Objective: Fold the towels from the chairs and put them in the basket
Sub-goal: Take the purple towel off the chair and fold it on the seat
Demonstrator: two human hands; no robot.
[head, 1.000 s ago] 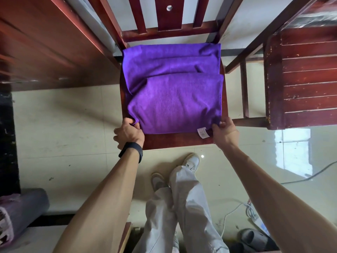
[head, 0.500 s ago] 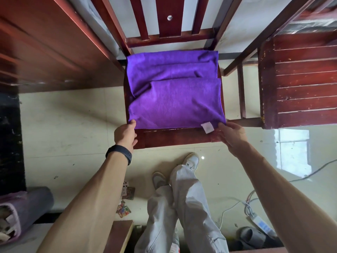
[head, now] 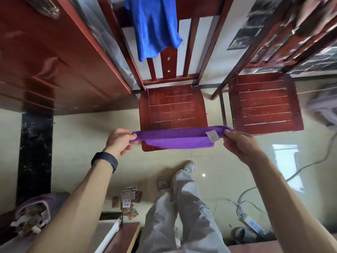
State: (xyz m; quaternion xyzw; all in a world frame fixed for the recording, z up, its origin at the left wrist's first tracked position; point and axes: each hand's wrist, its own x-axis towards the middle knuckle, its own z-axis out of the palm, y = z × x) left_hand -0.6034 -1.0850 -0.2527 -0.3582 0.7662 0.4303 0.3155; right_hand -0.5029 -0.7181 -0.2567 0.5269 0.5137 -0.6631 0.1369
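Looked down on a pale floor [head: 73, 143] and two red chairs. Held the folded purple towel [head: 175, 141] stretched level at frame centre, across the front edge of the middle chair [head: 173, 106]. Pinched its ends with curled fingers: left hand [head: 119, 141], right hand [head: 240, 145]. Saw a blue towel [head: 155, 28] draped on that chair's back, top centre.

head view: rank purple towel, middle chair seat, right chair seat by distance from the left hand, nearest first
1. purple towel: its left end is pinched in the left hand.
2. middle chair seat: just ahead and to the right of that hand.
3. right chair seat: farthest, past the towel's right end.
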